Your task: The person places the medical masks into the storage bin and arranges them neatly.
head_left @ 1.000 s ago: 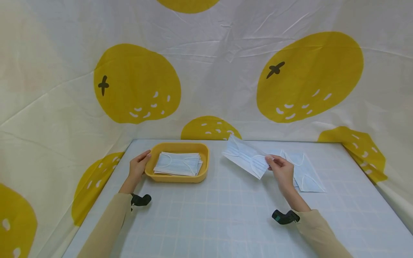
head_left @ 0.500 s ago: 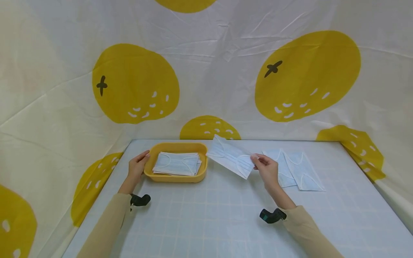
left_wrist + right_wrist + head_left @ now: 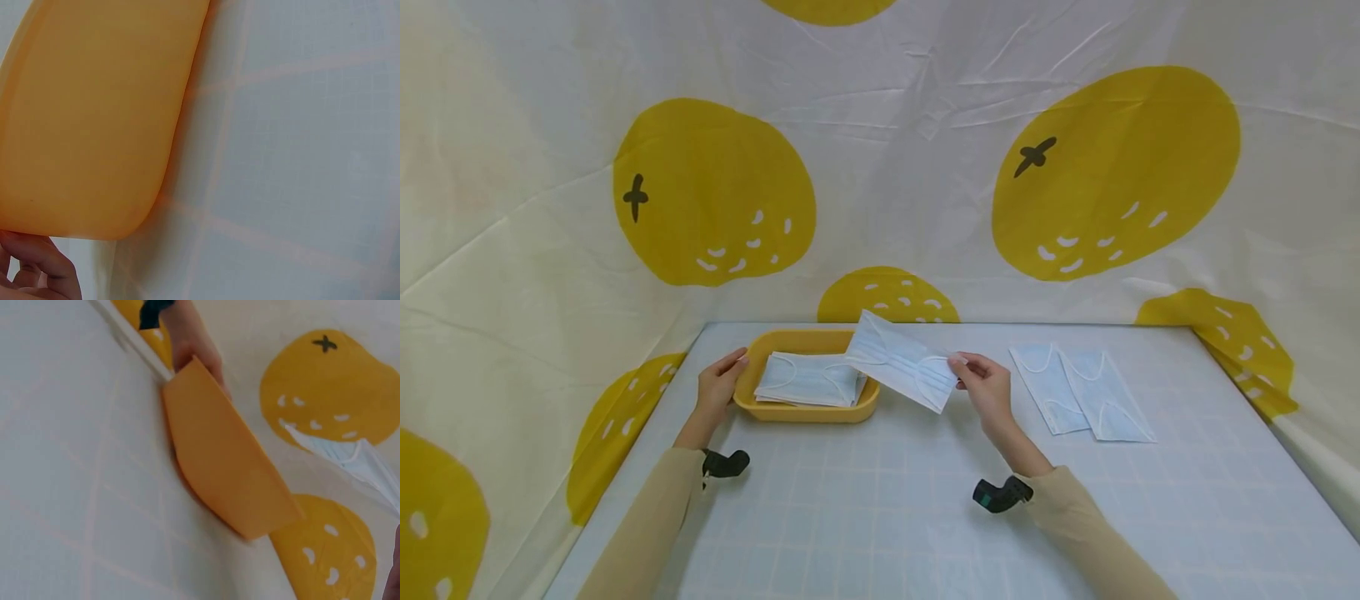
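A yellow plastic basket (image 3: 820, 414) stands at the back left of the table, several blue face masks (image 3: 805, 379) stacked flat inside. At its left end my left hand (image 3: 717, 387) grips the rim; the left wrist view has these fingers (image 3: 47, 262) against the basket's end. Between right thumb and fingertips I pinch one blue face mask (image 3: 898, 360) by its right end. It hangs tilted in the air, its left part overlapping the basket's right side in the head view. My right hand (image 3: 985, 387) is to the right of the basket.
Two more face masks (image 3: 1105, 396) lie flat and partly overlapping on the table's right side. A pale checked cloth (image 3: 880, 508) covers the table. Behind it hangs a white curtain (image 3: 910, 167) with yellow fruit prints.
My right hand has carried the pinched mask leftward, from beside the basket to over its right edge. The two masks on the right are now uncovered. My left hand stays at the basket.
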`<state>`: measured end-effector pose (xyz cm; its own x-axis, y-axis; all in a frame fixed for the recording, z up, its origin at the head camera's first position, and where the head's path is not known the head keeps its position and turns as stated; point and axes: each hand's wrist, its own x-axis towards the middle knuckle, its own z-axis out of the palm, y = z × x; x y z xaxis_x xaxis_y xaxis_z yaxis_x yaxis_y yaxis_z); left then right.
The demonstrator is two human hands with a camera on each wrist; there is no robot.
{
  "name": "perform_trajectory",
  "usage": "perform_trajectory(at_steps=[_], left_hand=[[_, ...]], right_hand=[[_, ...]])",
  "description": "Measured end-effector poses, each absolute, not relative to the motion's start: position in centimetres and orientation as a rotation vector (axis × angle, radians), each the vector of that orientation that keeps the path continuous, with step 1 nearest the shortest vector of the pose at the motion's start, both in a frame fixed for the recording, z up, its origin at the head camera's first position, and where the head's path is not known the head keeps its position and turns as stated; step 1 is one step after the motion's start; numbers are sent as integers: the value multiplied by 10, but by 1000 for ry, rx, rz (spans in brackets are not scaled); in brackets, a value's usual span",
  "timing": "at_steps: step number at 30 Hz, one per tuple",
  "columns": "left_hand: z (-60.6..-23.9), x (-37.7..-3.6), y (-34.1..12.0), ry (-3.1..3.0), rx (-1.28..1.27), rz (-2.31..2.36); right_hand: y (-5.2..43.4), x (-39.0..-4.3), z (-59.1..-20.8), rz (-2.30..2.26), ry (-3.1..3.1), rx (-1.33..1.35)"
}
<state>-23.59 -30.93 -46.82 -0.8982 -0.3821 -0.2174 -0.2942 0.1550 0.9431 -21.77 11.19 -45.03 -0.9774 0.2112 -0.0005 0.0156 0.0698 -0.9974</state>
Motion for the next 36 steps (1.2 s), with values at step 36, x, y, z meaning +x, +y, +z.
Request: perform_trajectory(at_steps=[36], left_hand=[[-468, -239, -308, -2298, 689, -1908]], right_hand=[[14, -244, -437, 2094, -2377, 94]])
